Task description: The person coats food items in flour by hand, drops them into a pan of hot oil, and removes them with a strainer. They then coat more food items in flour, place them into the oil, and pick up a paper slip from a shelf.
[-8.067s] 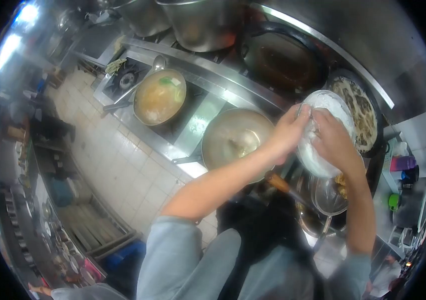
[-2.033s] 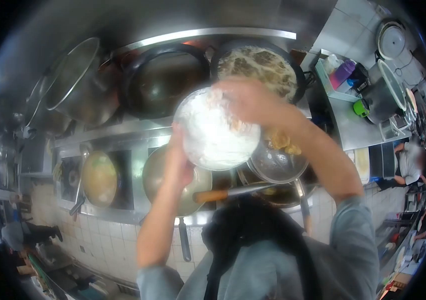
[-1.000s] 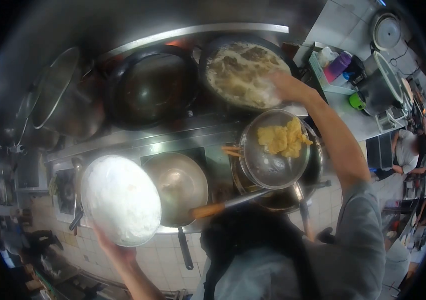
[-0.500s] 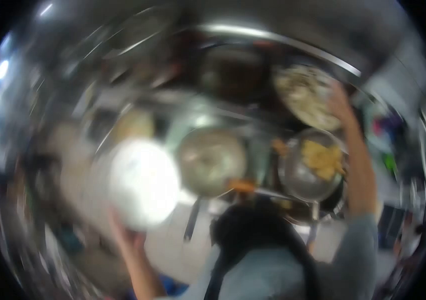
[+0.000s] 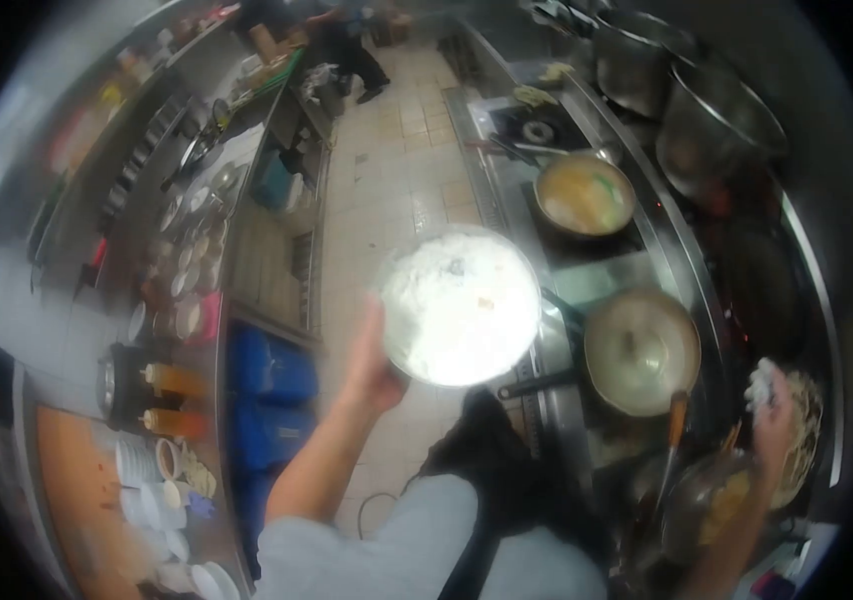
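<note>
A round bowl of white powder (image 5: pixel 462 305) is held out in front of me, its contents glaring brightly. My left hand (image 5: pixel 375 365) grips it at the lower left side, thumb up along the wall. At the far right, my right hand (image 5: pixel 773 430) is closed on a white crumpled thing (image 5: pixel 762 385) whose kind I cannot tell. Right beside that hand is a wide container of pale, stringy food (image 5: pixel 803 430). Below the right forearm sits a pan with yellow pieces (image 5: pixel 727 505), partly covered by the arm.
A pale wok (image 5: pixel 642 350) with a black handle stands on the stove, a wooden-handled utensil (image 5: pixel 679 415) by its rim. Behind it is a pan of yellowish liquid (image 5: pixel 585 195). Tall pots (image 5: pixel 717 125) line the back. Left stands a counter with sauce bottles (image 5: pixel 175 380); a person (image 5: pixel 347 45) is farther off.
My view has swung left, showing the aisle and the left counter. The left hand still holds the bowl, now left of the wok's handle. My right hand remains by the pale food.
</note>
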Available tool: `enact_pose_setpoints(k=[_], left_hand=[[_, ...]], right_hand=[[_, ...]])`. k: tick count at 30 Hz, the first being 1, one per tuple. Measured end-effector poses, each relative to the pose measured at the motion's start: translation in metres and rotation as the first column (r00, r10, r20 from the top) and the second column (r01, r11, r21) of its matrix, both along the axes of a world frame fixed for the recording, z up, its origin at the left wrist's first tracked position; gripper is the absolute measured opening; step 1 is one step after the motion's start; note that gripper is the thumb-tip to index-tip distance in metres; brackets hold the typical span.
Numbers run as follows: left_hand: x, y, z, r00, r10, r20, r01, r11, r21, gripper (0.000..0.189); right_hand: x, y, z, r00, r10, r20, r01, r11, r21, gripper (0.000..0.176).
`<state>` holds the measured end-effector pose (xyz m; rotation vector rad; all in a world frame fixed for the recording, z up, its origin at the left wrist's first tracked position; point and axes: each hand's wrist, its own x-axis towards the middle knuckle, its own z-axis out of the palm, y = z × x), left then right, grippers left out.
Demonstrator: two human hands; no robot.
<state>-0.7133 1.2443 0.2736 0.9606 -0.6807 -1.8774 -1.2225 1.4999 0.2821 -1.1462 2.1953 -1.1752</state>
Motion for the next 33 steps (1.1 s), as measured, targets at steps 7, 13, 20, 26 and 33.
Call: enact_pose_setpoints(k=[7, 13, 20, 26, 33], left_hand=[[0.065, -0.064, -0.035, 0.992, 0.111, -0.063, -0.105, 0.99, 0.094, 0.073], [0.153, -0.167, -0.089, 0.972, 0.153, 0.177, -0.177, 0.975, 0.133, 0.075], [0.246, -0.239, -0.047, 0.994, 0.104, 0.036, -0.108, 0.987, 0.122, 0.058], [0.291, -0.247, -0.027, 0.965, 0.261, -0.008, -0.26, 0.962, 0.079, 0.064], [0.303, -0.313, -0.031, 0.905, 0.424, 0.03, -0.425, 0.901, 0.084, 0.065]], right_hand=[[0.108, -0.078, 0.005, 0.964, 0.222, -0.145, -0.217, 0.975, 0.05, 0.034], [0.165, -0.19, -0.066, 0.676, 0.395, -0.622, -0.541, 0.839, -0.056, 0.032], [0.307, -0.434, -0.069, 0.809, 0.548, 0.215, -0.56, 0.828, -0.004, 0.028], [0.398, -0.553, -0.131, 0.575, 0.605, 0.551, -0.633, 0.755, -0.169, 0.033], [0.471, -0.661, -0.124, 0.485, 0.598, 0.638, -0.708, 0.697, -0.115, 0.031]])
